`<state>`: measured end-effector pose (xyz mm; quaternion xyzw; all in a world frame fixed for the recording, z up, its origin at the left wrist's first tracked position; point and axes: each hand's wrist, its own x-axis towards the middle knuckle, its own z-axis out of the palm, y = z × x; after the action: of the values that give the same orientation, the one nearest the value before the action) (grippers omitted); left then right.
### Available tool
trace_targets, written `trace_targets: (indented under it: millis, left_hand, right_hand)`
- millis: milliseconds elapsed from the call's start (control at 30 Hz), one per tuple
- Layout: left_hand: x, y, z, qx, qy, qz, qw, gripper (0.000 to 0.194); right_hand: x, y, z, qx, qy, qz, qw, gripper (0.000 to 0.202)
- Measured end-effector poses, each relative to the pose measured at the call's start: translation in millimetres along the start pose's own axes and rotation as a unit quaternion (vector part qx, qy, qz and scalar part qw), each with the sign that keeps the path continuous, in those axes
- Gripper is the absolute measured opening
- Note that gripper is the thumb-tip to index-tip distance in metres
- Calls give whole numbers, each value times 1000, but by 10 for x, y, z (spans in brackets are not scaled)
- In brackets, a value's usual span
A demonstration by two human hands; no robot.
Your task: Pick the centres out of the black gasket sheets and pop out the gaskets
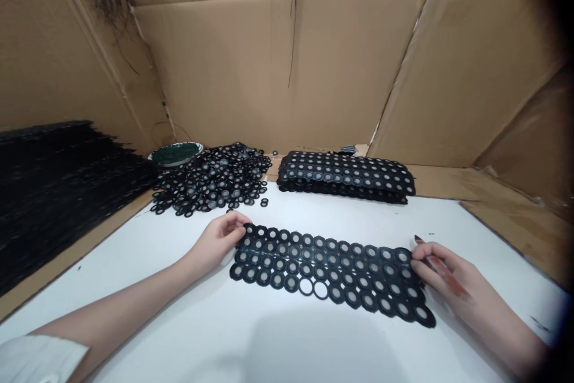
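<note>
A black sheet of joined rings [332, 266] lies on the white table before me, several rows deep, most rings with grey centres. In its front row, two neighbouring rings show bright white centres. My left hand [228, 232] pinches the sheet's far left corner between thumb and fingers. At the far right corner, my right hand [443, 269] grips the sheet's edge. That same hand also carries a slim tool with a reddish-brown handle [448, 277] and a dark pointed tip; its exact kind is unclear.
Behind the left hand is a heap of loose black rings [215, 180], beside a shallow dish [176, 153] with dark green contents. Stacked ring sheets [345, 174] lie at the back. A dark bristly mass [58, 192] fills the left. Cardboard walls [287, 66] enclose the white table [188, 323].
</note>
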<state>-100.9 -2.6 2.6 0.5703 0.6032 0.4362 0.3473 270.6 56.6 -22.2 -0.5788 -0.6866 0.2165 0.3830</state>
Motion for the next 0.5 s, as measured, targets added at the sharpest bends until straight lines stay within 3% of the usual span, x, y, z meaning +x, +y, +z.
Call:
trace_targets:
  millis: [100, 500]
  left_hand:
    - [0, -9, -2, 0, -4, 2, 1000, 10]
    - [-1, 5, 7, -5, -6, 3, 1000, 10]
  right_hand:
    - [21, 67, -11, -14, -72, 18, 997, 22]
    - [26, 170, 4, -25, -80, -1, 997, 25]
